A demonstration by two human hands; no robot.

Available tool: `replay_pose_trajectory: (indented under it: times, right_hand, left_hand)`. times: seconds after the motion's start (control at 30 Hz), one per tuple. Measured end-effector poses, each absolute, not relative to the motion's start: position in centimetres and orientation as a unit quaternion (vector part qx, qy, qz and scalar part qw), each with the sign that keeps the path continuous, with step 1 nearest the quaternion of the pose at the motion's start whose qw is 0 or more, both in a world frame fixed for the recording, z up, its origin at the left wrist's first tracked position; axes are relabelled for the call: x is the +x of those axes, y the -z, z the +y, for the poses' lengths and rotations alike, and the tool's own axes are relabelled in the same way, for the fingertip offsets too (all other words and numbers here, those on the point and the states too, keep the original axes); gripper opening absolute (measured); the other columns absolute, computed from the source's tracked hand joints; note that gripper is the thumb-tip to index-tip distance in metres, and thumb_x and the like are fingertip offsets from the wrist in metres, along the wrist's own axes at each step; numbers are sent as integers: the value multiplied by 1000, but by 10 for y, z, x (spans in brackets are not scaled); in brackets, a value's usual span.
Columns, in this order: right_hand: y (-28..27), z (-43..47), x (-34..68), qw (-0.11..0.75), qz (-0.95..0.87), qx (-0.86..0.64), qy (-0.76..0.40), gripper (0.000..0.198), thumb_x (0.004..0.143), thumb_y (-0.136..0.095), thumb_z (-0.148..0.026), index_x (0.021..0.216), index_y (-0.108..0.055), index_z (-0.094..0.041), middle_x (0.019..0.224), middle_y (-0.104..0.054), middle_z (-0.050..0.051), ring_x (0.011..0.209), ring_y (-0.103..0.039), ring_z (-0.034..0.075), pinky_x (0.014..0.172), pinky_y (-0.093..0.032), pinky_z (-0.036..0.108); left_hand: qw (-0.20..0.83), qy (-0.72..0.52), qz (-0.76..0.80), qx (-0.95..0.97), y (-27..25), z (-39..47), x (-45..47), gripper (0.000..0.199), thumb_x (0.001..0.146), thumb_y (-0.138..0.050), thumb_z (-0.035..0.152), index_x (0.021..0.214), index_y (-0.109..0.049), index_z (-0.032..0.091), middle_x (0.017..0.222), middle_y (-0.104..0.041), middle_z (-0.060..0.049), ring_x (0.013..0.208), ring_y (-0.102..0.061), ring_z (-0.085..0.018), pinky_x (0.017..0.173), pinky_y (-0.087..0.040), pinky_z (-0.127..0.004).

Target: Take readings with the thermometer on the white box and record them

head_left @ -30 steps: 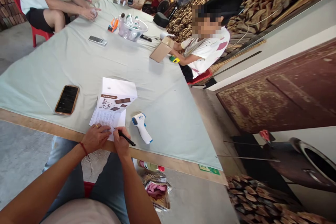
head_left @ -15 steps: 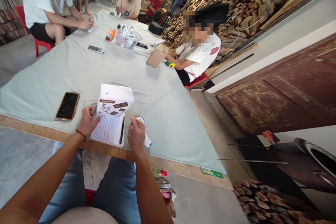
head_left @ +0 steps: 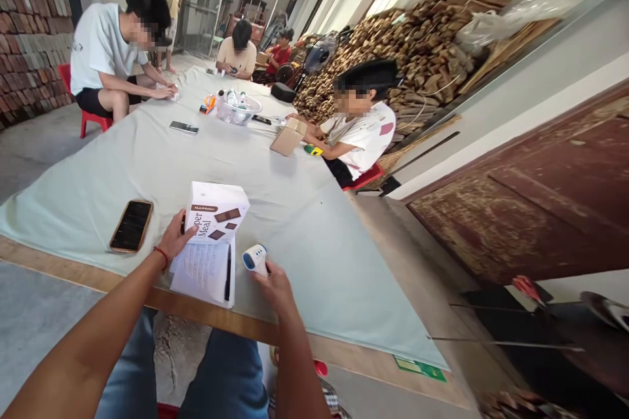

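Note:
A white box (head_left: 215,200) printed "Meal" and with brown squares stands at the back of an open notebook (head_left: 201,275). My left hand (head_left: 175,236) grips the box at its left side, thumb on the printed face and fingers partly hidden behind. A black pen (head_left: 227,273) lies along the notebook's right edge. My right hand (head_left: 276,288) is closed around the handle of a white and blue infrared thermometer (head_left: 256,258), whose head points away from me, right of the notebook.
On the cloth-covered table (head_left: 314,242) lie a black phone (head_left: 132,226) at left and a second phone (head_left: 184,127) farther off. A clear basin (head_left: 238,111) holds bottles. One person at right handles a cardboard box (head_left: 288,137) beside a tape measure (head_left: 313,150); others sit farther along.
My right hand has taken the thermometer by its handle and turned it head-forward. My left hand has moved from the notebook's edge onto the box. The camera view has tilted up.

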State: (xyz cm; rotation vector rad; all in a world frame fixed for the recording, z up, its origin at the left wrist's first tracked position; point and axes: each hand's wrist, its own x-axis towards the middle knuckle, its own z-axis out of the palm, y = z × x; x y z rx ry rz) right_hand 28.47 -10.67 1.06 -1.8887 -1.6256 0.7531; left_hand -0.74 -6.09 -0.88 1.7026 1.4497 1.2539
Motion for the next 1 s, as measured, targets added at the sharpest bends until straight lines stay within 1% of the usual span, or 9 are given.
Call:
replay_pose_trajectory:
  times: [0.03, 0.1, 0.17, 0.27, 0.37, 0.53, 0.73, 0.87, 1.0]
  right_hand:
    - [-17, -107, 277, 308, -599, -666, -322, 29, 65, -64, -37, 86, -70, -18, 72, -64, 2, 68, -57, 21, 63, -42, 30]
    - [-30, -107, 258, 392, -571, -620, -369, 36, 63, -63, -38, 91, -70, -17, 74, -66, 1, 68, -55, 19, 64, -43, 30]
    - [-42, -106, 234, 457, -547, -578, -397, 35, 66, -61, -42, 88, -69, -16, 71, -65, 1, 65, -53, 17, 61, -43, 28]
    - [-49, -103, 200, 509, -537, -501, -449, 31, 73, -55, -45, 78, -66, -16, 65, -60, 1, 61, -52, 15, 60, -44, 28]
    - [-43, -99, 177, 546, -502, -514, -431, 27, 72, -58, -43, 72, -64, -16, 58, -56, -1, 57, -51, 14, 57, -44, 27]
    - [-30, -93, 165, 533, -450, -590, -407, 31, 65, -63, -46, 68, -65, -16, 55, -55, -1, 55, -49, 14, 52, -43, 27]
    - [-31, -86, 164, 523, -453, -604, -395, 41, 66, -63, -55, 77, -68, -16, 61, -63, 1, 60, -56, 18, 58, -46, 29]
    - [-33, -84, 164, 520, -464, -611, -376, 41, 66, -61, -58, 72, -67, -18, 62, -65, 4, 64, -60, 21, 60, -48, 31]
    - [-36, -84, 164, 507, -460, -615, -392, 41, 65, -61, -57, 74, -67, -18, 64, -66, 4, 64, -61, 22, 60, -47, 32]
  left_hand:
    - [265, -459, 562, 635, 11, -60, -6, 61, 92, -50, 50, 143, -40, 18, 133, -56, -15, 124, -53, -29, 106, -42, -49]
    - [240, -438, 589, 635, 16, -58, -5, 62, 94, -45, 51, 147, -37, 18, 132, -56, -15, 125, -52, -30, 107, -40, -51]
    - [215, -419, 604, 643, 22, -55, -4, 64, 96, -41, 51, 149, -33, 18, 132, -56, -16, 125, -51, -30, 106, -40, -51]
    - [177, -403, 612, 656, 29, -53, -3, 66, 96, -39, 51, 151, -30, 15, 134, -55, -18, 126, -51, -31, 106, -40, -50]
    - [155, -393, 619, 662, 33, -52, -1, 66, 97, -36, 52, 151, -29, 13, 134, -55, -19, 125, -52, -31, 105, -41, -50]
    - [150, -380, 628, 662, 34, -52, 1, 68, 98, -35, 51, 150, -29, 10, 135, -54, -21, 126, -51, -31, 105, -41, -49]
    - [160, -375, 635, 656, 32, -51, 1, 67, 98, -33, 53, 151, -29, 12, 132, -56, -19, 125, -53, -31, 105, -41, -50]
    - [162, -373, 636, 656, 32, -50, 1, 67, 97, -35, 52, 151, -30, 12, 133, -56, -19, 125, -52, -32, 105, -41, -50]
    - [154, -382, 628, 660, 34, -49, -1, 67, 97, -37, 52, 151, -29, 12, 134, -55, -20, 126, -51, -33, 104, -42, -50]
